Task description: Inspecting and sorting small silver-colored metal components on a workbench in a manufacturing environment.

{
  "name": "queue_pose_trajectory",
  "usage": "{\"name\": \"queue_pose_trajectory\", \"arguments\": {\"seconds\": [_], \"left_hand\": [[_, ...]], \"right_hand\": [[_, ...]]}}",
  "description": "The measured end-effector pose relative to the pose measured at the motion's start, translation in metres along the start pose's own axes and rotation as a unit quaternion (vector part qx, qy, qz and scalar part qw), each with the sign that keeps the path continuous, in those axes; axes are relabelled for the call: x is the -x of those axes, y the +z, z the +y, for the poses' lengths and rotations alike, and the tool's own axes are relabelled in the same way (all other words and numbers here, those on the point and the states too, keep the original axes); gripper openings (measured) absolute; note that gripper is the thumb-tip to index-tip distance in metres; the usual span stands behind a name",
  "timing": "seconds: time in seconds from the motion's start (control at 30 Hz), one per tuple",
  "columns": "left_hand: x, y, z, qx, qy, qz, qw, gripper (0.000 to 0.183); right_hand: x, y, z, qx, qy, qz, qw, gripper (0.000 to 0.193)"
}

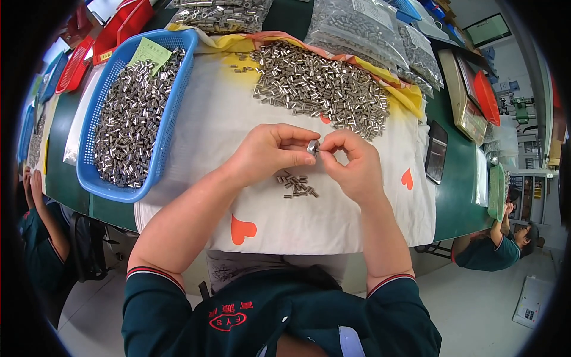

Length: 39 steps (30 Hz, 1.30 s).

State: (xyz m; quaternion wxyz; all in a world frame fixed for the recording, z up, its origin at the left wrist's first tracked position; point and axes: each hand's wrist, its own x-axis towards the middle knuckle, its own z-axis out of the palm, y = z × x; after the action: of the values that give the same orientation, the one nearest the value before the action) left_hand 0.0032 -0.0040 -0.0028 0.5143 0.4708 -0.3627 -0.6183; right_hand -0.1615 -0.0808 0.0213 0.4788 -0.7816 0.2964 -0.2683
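Observation:
Over the middle of the white cloth, my left hand [270, 152] grips a small round silver metal piece [313, 147] between thumb and fingers. My right hand [355, 160] is closed in a pinch right against the piece's right side; whatever sits between its fingertips is too small to make out. Just below my hands lies a small group of short metal cylinders [300, 185]. Beyond them spreads a large heap of similar cylinders [321, 83]. To the left, a blue plastic basket [86, 160] holds many more, with a yellow-green paper slip [152, 52] on top.
Clear bags of metal parts [357, 30] stand behind the heap, and another bag [223, 15] lies farther left. A dark phone [436, 152] rests on the green table [458, 208] at right. Red bins [132, 21] stand far left. Other people work at both sides.

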Motion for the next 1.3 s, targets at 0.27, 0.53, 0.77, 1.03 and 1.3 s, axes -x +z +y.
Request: {"name": "queue_pose_trajectory", "arguments": {"seconds": [0.27,0.53,0.77,1.03,1.3], "left_hand": [[0.002,0.0,0.003,-0.043,0.001,0.001,0.999,0.036],[0.002,0.0,0.002,-0.071,-0.015,0.019,0.997,0.034],[0.004,0.002,0.008,-0.162,-0.017,0.032,0.986,0.033],[-0.001,0.0,0.002,0.002,0.0,0.033,0.999,0.033],[0.0,0.0,0.002,0.016,0.0,0.025,1.0,0.033]], "right_hand": [[-0.001,-0.004,-0.01,0.068,-0.032,-0.013,0.997,0.008],[0.0,-0.001,-0.01,0.059,0.012,-0.028,0.998,0.007],[0.001,0.001,-0.011,0.118,-0.032,-0.012,0.992,0.009],[0.0,0.008,-0.006,0.07,-0.073,0.026,0.994,0.011],[-0.001,0.002,-0.002,0.047,-0.065,0.034,0.996,0.011]]}}
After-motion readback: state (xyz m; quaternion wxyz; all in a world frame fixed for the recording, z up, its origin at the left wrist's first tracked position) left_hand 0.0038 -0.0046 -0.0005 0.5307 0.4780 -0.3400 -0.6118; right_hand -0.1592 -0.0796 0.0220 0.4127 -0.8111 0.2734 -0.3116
